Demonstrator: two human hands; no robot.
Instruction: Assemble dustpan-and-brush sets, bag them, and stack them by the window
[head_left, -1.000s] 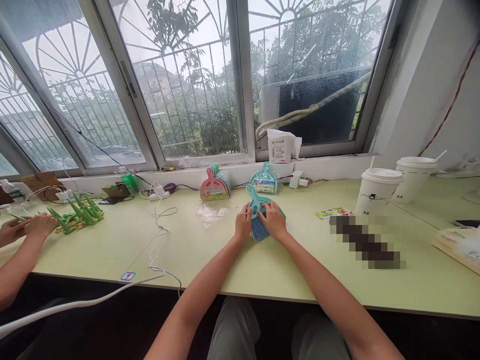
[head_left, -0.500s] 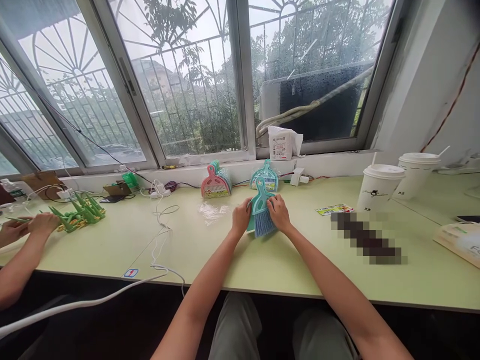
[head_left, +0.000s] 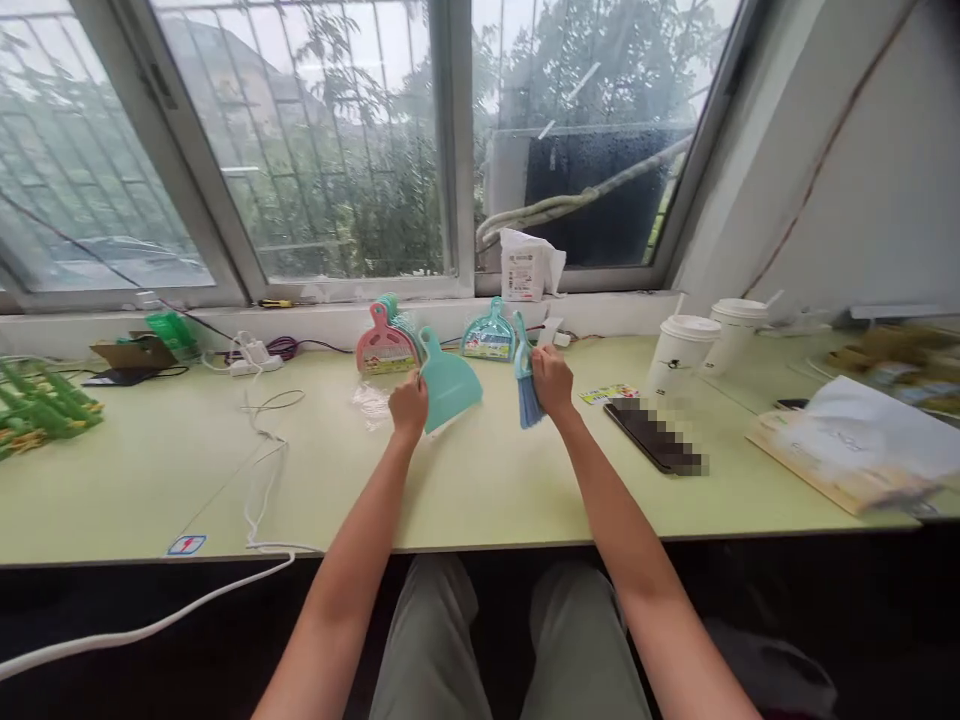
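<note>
My left hand [head_left: 409, 408] is closed on the left edge of a mint-green dustpan [head_left: 451, 388], which stands tilted with its handle up. In my right hand [head_left: 553, 382] is a small hand brush [head_left: 529, 392] with blue bristles pointing down and a mint handle up. A gap of table separates brush and dustpan. Behind them, a packaged teal dustpan set [head_left: 489, 332] leans near the wall. Left of it stands a row of packaged sets with a pink one [head_left: 386, 345] in front. Crumpled clear plastic [head_left: 373, 404] lies left of my left hand.
A printed card [head_left: 609, 394] and a dark phone [head_left: 651, 438] lie to the right. Two lidded white cups [head_left: 679, 360] stand behind them, near a paper bag [head_left: 817, 450]. White cables [head_left: 262, 480] and green plastic pieces [head_left: 45, 405] occupy the left side.
The brush and dustpan, together before, are now apart: the dustpan went left in my left hand, the brush stayed in my right. The view has turned right; the co-worker's hands left it.
</note>
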